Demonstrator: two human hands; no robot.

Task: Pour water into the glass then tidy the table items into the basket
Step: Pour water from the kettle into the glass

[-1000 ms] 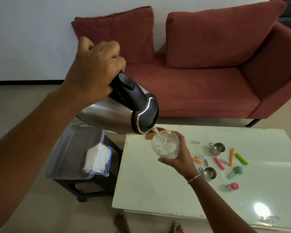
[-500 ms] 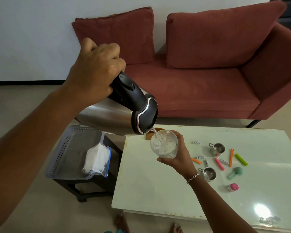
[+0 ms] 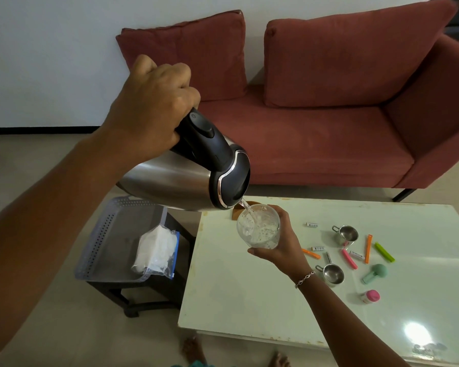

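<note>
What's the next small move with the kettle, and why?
Probably tip the kettle back upright to stop the stream. The left hand holds it tilted, water running from its spout into the glass, which the right hand holds above the table. The glass looks largely filled with bubbling water, though its exact level is hard to read.

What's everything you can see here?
kettle: one, steel and black, tilted over glass
glass: one, clear, above table
coaster: one, brown, behind glass
basket: one, grey, on dark stool
bag: one, white inside, in basket
metal cups: two, silver, on table
clips: four, orange, pink, green, on table
small tubes: four, whitish, on table
teal gadget: one, on table
small jar: one, pink cap, on table
sofa: one, red, behind table
left hand: one, grips kettle handle
right hand: one, holds glass
</note>
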